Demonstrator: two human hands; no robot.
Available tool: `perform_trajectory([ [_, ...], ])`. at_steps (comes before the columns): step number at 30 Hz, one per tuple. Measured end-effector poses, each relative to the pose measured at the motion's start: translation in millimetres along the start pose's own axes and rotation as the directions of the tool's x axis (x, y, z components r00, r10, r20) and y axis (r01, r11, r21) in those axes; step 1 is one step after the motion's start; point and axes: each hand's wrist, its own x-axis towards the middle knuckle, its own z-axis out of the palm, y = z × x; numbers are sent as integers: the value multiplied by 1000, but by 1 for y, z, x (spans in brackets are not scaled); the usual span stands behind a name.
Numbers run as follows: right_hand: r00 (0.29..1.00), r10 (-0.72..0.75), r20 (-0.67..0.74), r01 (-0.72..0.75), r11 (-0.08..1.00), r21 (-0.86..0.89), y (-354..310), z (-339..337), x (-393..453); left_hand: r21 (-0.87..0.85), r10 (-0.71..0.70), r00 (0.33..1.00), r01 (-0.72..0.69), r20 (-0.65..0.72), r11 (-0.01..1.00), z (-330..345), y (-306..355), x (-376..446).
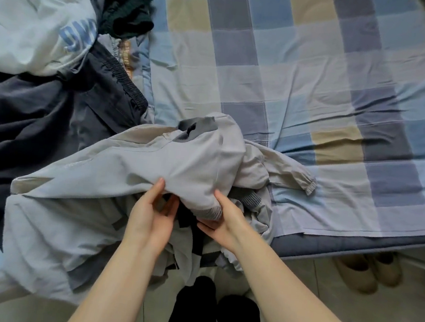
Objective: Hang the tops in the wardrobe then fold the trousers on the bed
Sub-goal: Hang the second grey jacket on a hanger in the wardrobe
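Now both hands work a pale grey jacket (131,162) at the bed's (319,93) near edge.
Left hand (151,213) pinches its hem with the thumb; right hand (221,221) grips the ribbed cuff; dark trousers (39,114) lie left.

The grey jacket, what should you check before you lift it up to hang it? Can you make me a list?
1. Left hand on the grey jacket: ok, thumb on top of the fabric, fingers underneath.
2. Right hand on it too: ok, it pinches the ribbed hem.
3. Jacket free of the other clothes: cannot tell; its left side lies close to the dark trousers.
4. Sleeve untangled: not ok, it lies bunched on the checked sheet.
5. Hanger ready: cannot tell, none in view.
6. Floor clear for stepping: not ok, slippers sit by the bed edge.
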Motion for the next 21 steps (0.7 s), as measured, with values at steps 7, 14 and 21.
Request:
perform_trajectory([
  [7,954,-295,54,286,949,130,-32,28,-62,-143,143,989,-138,30,980,43,34,-60],
  [14,635,-772,13,708,575,-410,-71,46,-182,-92,194,979,-199,-65,976,74,68,-130],
  [21,654,-745,132,753,657,-21,-92,81,-298,56,351,936,-352,32,934,101,113,-206],
])
